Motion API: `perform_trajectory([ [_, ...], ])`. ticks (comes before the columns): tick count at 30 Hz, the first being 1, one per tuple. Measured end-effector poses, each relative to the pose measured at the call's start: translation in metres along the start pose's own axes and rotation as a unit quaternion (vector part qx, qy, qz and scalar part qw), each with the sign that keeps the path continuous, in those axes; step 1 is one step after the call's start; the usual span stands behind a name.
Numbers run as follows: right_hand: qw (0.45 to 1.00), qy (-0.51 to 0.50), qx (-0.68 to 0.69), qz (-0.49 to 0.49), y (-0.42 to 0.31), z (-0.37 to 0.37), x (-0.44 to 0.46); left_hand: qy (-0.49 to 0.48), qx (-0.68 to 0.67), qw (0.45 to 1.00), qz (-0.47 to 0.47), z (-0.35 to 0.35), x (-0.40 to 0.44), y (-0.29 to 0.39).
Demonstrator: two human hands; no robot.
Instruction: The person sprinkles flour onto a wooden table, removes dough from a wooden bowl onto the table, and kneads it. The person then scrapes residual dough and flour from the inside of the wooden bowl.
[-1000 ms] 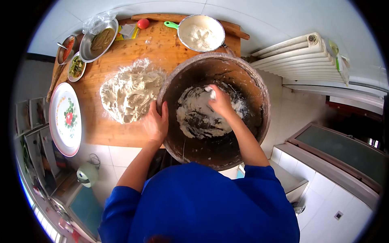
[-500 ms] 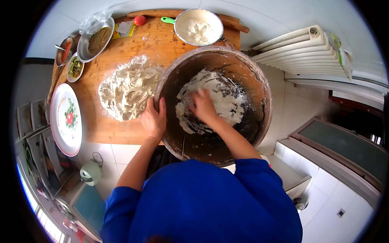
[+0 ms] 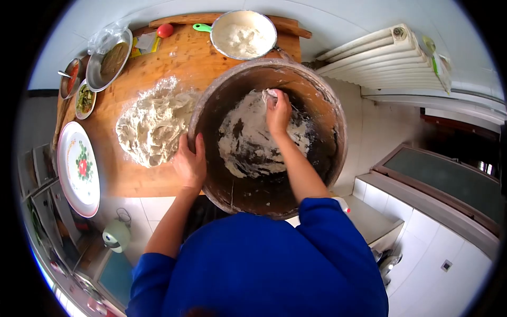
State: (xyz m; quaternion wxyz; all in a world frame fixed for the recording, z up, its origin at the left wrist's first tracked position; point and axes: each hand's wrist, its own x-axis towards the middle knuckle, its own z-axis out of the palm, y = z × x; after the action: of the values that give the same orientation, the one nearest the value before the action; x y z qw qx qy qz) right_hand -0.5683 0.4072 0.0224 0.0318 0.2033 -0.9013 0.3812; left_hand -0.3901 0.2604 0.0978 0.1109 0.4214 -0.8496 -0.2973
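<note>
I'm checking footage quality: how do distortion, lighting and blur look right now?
Head view: strong wide-angle distortion, with black curved borders and a splayed-looking radiator; head view: the plate is bright, the basin much darker low inside; head view: the right hand looks fairly sharp.

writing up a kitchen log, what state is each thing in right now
Left hand: open, against the big pot's side
Right hand: fingers closed on a white clump
Big pot: open-topped, smeared inside
Flour in it: spread unevenly
Dough: lumpy, heaped on the table
Pan: holding white powder
Plate: flowered side up
Metal bowl: holding something brown
Small dish: holding green food
Spoon: in red sauce
</note>
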Motion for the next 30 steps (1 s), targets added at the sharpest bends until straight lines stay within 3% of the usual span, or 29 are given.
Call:
perform_trajectory([
  [2,0.989,0.089,0.057,0.107,-0.027,0.019,-0.004,-0.017,-0.026,0.999,-0.007,-0.003,0.000,0.002],
  [4,0.998,-0.010,-0.006,-0.061,-0.030,0.050,-0.021,-0.008,-0.022,1.000,0.007,-0.001,0.000,0.000],
  [5,0.998,-0.006,-0.011,-0.059,-0.022,0.050,-0.018,0.002,-0.015,1.000,0.017,0.000,0.000,-0.002],
  [6,0.968,-0.021,-0.067,-0.240,-0.021,0.038,-0.007,-0.004,-0.020,1.000,0.021,0.000,0.000,-0.001],
  [7,0.901,-0.040,-0.120,-0.415,-0.018,0.026,0.007,-0.005,-0.028,0.999,0.021,0.000,0.001,0.000],
  [9,0.850,-0.129,-0.203,-0.468,0.008,-0.002,0.046,-0.009,-0.034,0.999,0.017,-0.001,0.000,-0.002],
  [10,0.834,-0.164,-0.244,-0.467,0.012,-0.024,0.058,-0.016,-0.038,0.999,0.017,0.000,-0.002,-0.002],
  [11,0.857,-0.185,-0.258,-0.405,0.021,-0.044,0.059,-0.003,-0.028,0.999,0.025,0.000,-0.001,-0.001],
  [12,0.841,-0.102,-0.260,-0.463,0.042,-0.063,0.056,0.012,-0.019,0.999,0.031,-0.001,-0.001,-0.001],
  [15,0.836,-0.191,-0.393,-0.331,0.050,-0.140,-0.005,-0.005,-0.018,0.999,0.030,-0.005,-0.001,0.002],
  [16,0.854,-0.215,-0.406,-0.243,0.041,-0.154,-0.035,-0.008,-0.016,0.999,0.027,-0.006,-0.002,0.003],
  [17,0.910,-0.245,-0.333,0.022,0.025,-0.159,-0.063,-0.010,-0.023,0.999,0.025,-0.007,-0.002,0.003],
  [18,0.900,-0.285,-0.321,0.073,0.018,-0.165,-0.088,-0.022,-0.021,0.999,0.019,-0.007,0.000,0.003],
  [19,0.862,-0.389,-0.312,-0.091,0.021,-0.176,-0.101,-0.034,-0.017,0.999,0.011,-0.007,-0.001,0.003],
  [22,0.812,-0.370,-0.428,-0.144,0.043,-0.162,-0.057,-0.039,-0.012,0.999,0.007,-0.006,-0.001,0.001],
  [23,0.770,-0.372,-0.454,-0.250,0.049,-0.153,-0.020,-0.039,-0.023,0.999,0.002,-0.007,-0.001,0.002],
  [24,0.785,-0.324,-0.428,-0.311,0.042,-0.138,0.014,-0.034,-0.028,0.999,-0.003,-0.006,0.001,0.004],
  [25,0.760,-0.299,-0.422,-0.393,0.013,-0.114,0.068,-0.029,-0.025,0.999,-0.002,-0.005,0.001,0.004],
  [26,0.720,-0.324,-0.416,-0.451,0.010,-0.107,0.090,-0.033,-0.018,0.999,0.002,-0.007,-0.001,0.001],
  [27,0.784,-0.339,-0.338,-0.395,0.030,-0.103,0.099,-0.040,-0.017,0.999,0.001,-0.007,0.000,0.002],
  [28,0.778,-0.315,-0.329,-0.433,0.022,-0.122,0.094,-0.051,-0.015,0.999,-0.001,-0.006,-0.002,0.001],
  [30,0.823,-0.305,-0.405,-0.257,0.033,-0.158,0.041,-0.047,-0.028,0.998,0.004,-0.007,0.000,0.000],
])
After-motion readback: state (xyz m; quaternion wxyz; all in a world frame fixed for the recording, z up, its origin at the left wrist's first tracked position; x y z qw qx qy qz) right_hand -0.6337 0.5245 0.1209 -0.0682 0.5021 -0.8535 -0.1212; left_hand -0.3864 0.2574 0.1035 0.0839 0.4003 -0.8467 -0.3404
